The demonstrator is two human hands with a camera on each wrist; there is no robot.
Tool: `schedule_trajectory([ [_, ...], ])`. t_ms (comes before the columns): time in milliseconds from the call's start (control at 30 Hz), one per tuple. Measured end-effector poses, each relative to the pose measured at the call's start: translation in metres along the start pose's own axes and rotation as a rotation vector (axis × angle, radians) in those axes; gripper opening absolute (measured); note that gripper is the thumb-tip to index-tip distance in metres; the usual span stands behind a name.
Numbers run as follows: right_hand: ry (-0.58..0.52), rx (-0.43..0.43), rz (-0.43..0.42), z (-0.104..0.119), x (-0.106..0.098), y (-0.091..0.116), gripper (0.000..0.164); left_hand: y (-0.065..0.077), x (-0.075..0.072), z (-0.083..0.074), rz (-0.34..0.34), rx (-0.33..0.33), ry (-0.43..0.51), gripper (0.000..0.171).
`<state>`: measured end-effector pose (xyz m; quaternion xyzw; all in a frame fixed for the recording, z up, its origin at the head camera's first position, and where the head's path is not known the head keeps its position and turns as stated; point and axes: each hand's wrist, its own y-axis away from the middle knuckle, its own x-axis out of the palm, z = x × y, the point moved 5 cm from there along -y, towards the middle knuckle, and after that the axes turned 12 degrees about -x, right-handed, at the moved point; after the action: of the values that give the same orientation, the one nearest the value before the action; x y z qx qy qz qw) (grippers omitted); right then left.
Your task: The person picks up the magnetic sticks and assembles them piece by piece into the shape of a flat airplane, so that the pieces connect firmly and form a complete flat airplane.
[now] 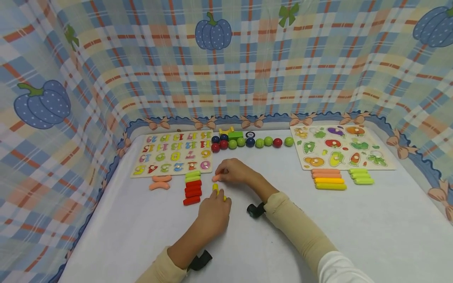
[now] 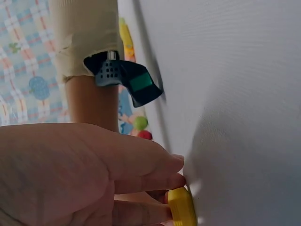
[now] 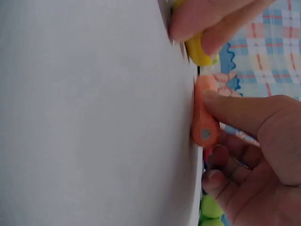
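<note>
My left hand (image 1: 215, 212) reaches over a short yellow toy stick (image 2: 181, 207) lying on the white tabletop, its fingertips on either side of the stick. Just beyond it, my right hand (image 1: 235, 171) pinches a salmon-coloured toy stick (image 3: 205, 113) low against the table. A round grey spot marks that stick's near end, with the thumb along its side. To the left lie red sticks (image 1: 192, 188) in a column, below light green sticks (image 1: 192, 175). Farther left are two curved salmon sticks (image 1: 160, 185).
Behind the hands runs a row of coloured balls (image 1: 259, 143), with a green block (image 1: 235, 135) behind. A number puzzle board (image 1: 166, 153) stands left and a vegetable puzzle board (image 1: 339, 149) right. Long yellow sticks (image 1: 330, 186) and short green sticks (image 1: 363, 181) lie near the right board.
</note>
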<state>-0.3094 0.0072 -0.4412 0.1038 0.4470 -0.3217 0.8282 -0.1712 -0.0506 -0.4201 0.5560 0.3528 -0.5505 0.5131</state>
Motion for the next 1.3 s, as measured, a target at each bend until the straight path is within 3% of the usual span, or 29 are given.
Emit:
schedule_trajectory([
  [100, 0.021, 0.098, -0.02, -0.009, -0.002, 0.004, 0.026, 0.0, 0.001, 0.0, 0.013, -0.003, 0.023, 0.053],
  [200, -0.038, 0.127, -0.056, -0.014, -0.003, 0.007, 0.026, 0.0, 0.001, 0.001, 0.019, -0.014, 0.055, 0.055],
  [300, -0.101, 0.086, -0.058, -0.014, -0.004, 0.009, 0.019, 0.0, 0.001, 0.001, 0.023, -0.023, 0.072, 0.056],
  [400, -0.102, 0.036, -0.007, -0.012, -0.005, 0.01, 0.019, 0.0, 0.0, 0.001, 0.023, -0.019, 0.086, 0.056],
  [500, -0.044, -0.019, 0.033, -0.009, -0.006, 0.01, 0.017, 0.0, 0.001, 0.003, 0.017, -0.018, 0.098, 0.056],
  [667, 0.075, -0.08, 0.024, -0.004, -0.008, 0.009, 0.011, 0.0, 0.0, 0.003, 0.001, -0.013, 0.11, 0.054],
  [967, 0.166, -0.218, 0.046, 0.01, -0.006, -0.003, 0.01, -0.001, 0.002, 0.004, -0.003, -0.026, 0.123, 0.051],
  [1100, 0.098, -0.21, 0.063, 0.005, 0.001, -0.005, 0.013, -0.001, 0.003, 0.004, -0.002, -0.02, 0.127, 0.051],
  [1300, 0.004, -0.148, -0.02, 0.001, 0.0, 0.002, 0.015, -0.002, 0.003, 0.007, 0.027, -0.009, 0.128, 0.056],
])
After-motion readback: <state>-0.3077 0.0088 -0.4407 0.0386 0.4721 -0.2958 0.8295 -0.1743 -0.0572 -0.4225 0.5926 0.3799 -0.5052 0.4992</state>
